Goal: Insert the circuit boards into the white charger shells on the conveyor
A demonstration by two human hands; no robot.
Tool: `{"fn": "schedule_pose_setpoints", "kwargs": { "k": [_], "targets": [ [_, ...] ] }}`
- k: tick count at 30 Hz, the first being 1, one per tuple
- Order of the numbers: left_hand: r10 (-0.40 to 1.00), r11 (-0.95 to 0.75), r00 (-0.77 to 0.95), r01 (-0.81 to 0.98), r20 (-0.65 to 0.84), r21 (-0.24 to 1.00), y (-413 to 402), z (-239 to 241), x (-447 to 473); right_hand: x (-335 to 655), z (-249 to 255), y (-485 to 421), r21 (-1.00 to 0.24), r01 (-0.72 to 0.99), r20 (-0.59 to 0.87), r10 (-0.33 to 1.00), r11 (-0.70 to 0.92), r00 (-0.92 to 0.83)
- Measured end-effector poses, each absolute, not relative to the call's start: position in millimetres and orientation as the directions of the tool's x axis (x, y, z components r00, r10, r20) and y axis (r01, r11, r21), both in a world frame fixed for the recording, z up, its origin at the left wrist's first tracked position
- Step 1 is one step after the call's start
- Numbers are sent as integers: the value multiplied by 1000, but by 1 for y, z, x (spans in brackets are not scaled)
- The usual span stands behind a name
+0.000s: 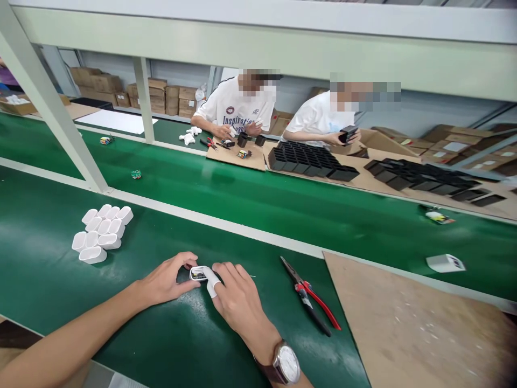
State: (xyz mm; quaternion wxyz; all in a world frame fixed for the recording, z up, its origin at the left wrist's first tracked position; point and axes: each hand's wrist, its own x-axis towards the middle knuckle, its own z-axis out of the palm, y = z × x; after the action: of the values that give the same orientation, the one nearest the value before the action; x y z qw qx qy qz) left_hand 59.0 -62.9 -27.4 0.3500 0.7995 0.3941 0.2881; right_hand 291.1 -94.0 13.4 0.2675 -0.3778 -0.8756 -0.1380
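Note:
A small white plastic housing point(191, 276) with an electronic board point(198, 274) inside stands on the green bench in front of me. My left hand point(172, 277) grips its left side between thumb and fingers. On the right, my right hand point(236, 291) closes on the housing, a white finger cot point(210, 277) on one finger over its open top. Part of the board is hidden by that finger. A thin pale strip shows beyond the right fingers; I cannot make out what it is. Long-nose pliers point(309, 296) with red and black handles lie right of my right hand.
Several empty white housings point(92, 254) stand grouped at left. A brown board point(404, 323) covers the right side. Past the white rail runs a green conveyor point(226, 188) carrying circuit boards point(136, 174) and a white housing point(444, 263). Two people work opposite beside black cases point(311, 161).

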Motion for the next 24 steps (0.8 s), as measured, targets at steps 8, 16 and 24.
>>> {"fn": "schedule_pose_setpoints", "kwargs": {
  "k": [8,16,24],
  "targets": [
    [805,-524,538,449,249,724,-62,-23,60,313,4,-88,-97,778,608,656,621,-448],
    [750,-633,546,424,375,648,-64,-26,60,340,-30,-74,-30,914,497,800,404,-337],
    [610,-774,638,352,470,526,-65,-15,61,325,-25,-78,-70,893,549,765,445,-337]
  ]
}}
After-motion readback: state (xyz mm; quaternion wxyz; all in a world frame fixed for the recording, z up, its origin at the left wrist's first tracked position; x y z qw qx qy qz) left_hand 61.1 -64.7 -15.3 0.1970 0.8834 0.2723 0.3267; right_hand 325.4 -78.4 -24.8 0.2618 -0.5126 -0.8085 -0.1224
